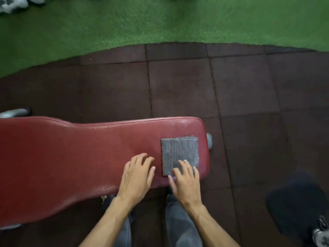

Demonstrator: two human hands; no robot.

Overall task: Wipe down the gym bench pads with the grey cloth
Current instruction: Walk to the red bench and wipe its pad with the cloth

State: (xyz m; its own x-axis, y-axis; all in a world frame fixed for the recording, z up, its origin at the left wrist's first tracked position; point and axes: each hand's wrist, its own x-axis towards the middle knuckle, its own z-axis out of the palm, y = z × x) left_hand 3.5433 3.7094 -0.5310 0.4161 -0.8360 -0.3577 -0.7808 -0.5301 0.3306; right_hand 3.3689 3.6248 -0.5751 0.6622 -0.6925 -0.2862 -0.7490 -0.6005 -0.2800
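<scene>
Grey cloth (179, 154) flat on red bench pad (71, 154), both hands spread: right (185, 182) on cloth, left (137, 175) beside.

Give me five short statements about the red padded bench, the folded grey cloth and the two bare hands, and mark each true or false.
1. The folded grey ribbed cloth lies on the red vinyl bench pad. True.
2. The cloth sits at the pad's left end. False: it is near the right end.
3. The right hand has fingers on the cloth. True.
4. The left hand grips the cloth. False: it is open over bare pad beside it.
5. The floor under the bench is green turf. False: dark rubber tiles.
</scene>
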